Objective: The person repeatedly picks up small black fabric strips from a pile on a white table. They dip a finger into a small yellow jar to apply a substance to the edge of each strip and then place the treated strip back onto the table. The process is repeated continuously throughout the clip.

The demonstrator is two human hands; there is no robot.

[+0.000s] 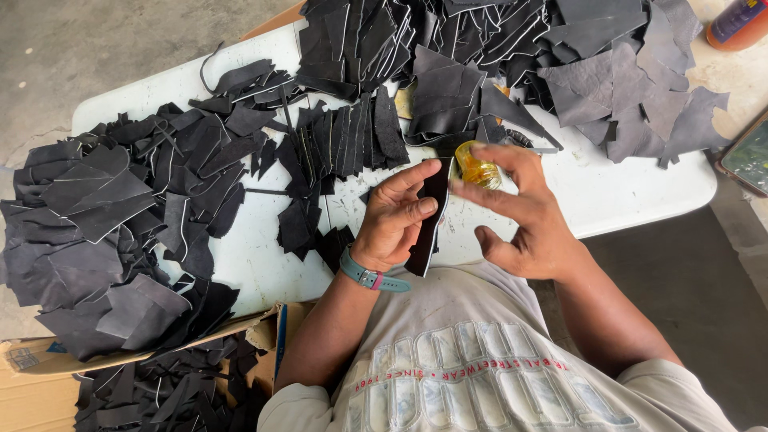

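Black leather strip, long and narrow with a pale edge, is what the left hand has hold of: fingers curled round it, thumb laid across the top, so it stands roughly upright just above the person's lap at the near edge of the white table. A teal wristband sits on that wrist. The right hand is right beside the strip, fingers spread fairly wide, with the fingertips pinching a small round amber-yellow container up against the top of the strip; can't tell what's in it. All over the table are cut black leather pieces: a big loose heap on the left, a fanned row of narrow strips in the middle, and another large pile across the far side. Down at the lower left there's a cardboard box with more black offcuts in it. An orange bottle peeks in at the top right corner.
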